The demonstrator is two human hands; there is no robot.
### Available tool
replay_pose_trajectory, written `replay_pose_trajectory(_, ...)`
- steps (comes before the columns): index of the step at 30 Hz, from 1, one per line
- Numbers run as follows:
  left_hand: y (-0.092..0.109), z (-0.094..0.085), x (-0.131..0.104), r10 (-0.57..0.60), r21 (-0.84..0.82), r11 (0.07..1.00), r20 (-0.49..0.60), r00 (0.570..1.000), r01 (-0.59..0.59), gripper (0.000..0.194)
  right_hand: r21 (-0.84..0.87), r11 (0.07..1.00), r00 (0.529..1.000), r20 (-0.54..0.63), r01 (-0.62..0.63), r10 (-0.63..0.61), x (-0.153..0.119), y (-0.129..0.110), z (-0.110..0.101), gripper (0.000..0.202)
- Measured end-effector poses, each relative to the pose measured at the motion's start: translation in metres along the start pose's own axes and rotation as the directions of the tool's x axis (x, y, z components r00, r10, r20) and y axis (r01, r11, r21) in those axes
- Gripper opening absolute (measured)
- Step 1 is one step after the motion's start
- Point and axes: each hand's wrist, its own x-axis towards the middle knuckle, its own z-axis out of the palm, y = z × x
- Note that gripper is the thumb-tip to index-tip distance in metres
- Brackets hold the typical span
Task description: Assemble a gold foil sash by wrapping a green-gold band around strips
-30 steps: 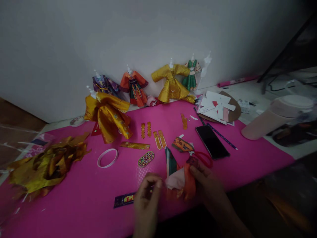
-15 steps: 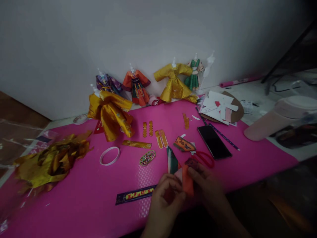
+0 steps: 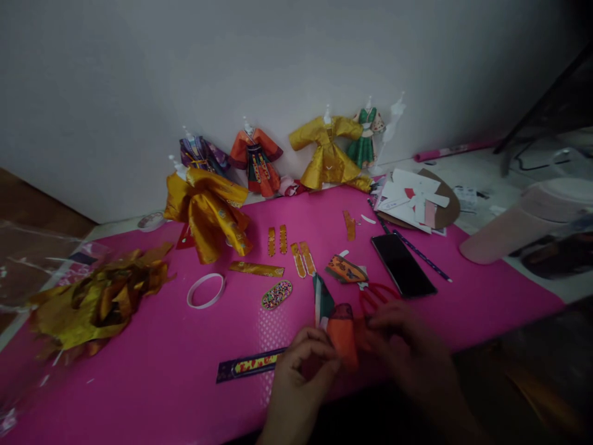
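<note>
An orange fabric piece (image 3: 341, 337) with a dark patterned band at its top end hangs between my hands near the table's front edge. My left hand (image 3: 301, 377) pinches its left side with thumb and fingers. At its right side, my right hand (image 3: 412, 346) is blurred, its fingers closed on the orange cloth. A green and white fabric piece (image 3: 323, 300) lies just beyond the orange cloth. Close by are red-handled scissors (image 3: 377, 296), partly behind my right hand, and an orange patterned piece (image 3: 346, 269). A dark purple strip with a yellow floral centre (image 3: 250, 364) reaches under my left hand.
Dressed doll forms, one in a yellow robe (image 3: 327, 151), stand along the wall. Gold scraps (image 3: 106, 296) are heaped left on the pink mat (image 3: 162, 371). A white ring (image 3: 206, 290), a sequined oval (image 3: 277, 295), a phone (image 3: 404, 264) and a tilted tumbler (image 3: 519, 222) are around.
My right hand has moved right, away from my left hand. The orange cloth is now spread wider, with its dark patterned band showing at the top.
</note>
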Motion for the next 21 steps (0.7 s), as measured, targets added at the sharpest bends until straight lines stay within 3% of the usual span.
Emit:
replay_pose_trajectory(2,0.001,0.000,-0.001,0.012,0.018,1.000,-0.009,1.000,-0.012,0.012,-0.135,0.957,0.952,0.211,0.255,-0.224,-0.004,-0.013,-0.007,0.004)
replay_pose_trajectory(4,0.003,0.001,-0.003,0.027,0.040,0.999,-0.011,1.000,-0.027,0.012,-0.213,0.892,0.885,0.345,0.399,-0.313,-0.006,-0.023,-0.009,0.010)
replay_pose_trajectory(6,0.004,0.001,-0.004,0.043,0.083,0.996,-0.003,0.999,-0.043,0.011,-0.266,0.845,0.853,0.389,0.465,-0.347,-0.007,-0.027,-0.009,0.017)
replay_pose_trajectory(10,0.003,0.001,-0.005,0.064,0.159,0.985,0.022,0.998,-0.067,0.010,-0.268,0.816,0.838,0.366,0.512,-0.405,-0.008,-0.024,-0.006,0.013)
replay_pose_trajectory(14,0.002,0.001,-0.006,0.096,0.211,0.972,0.068,0.993,-0.108,0.012,-0.222,0.877,0.882,0.315,0.427,-0.350,-0.010,-0.023,0.000,0.014)
replay_pose_trajectory(18,0.004,0.001,-0.005,0.146,0.272,0.946,0.136,0.980,-0.179,0.016,-0.070,0.984,0.940,0.313,0.167,-0.137,-0.011,-0.025,0.005,0.017)
replay_pose_trajectory(21,0.006,0.000,-0.005,0.168,0.301,0.929,0.178,0.969,-0.217,0.017,0.054,0.998,0.957,0.288,-0.037,0.020,-0.011,-0.026,0.006,0.021)
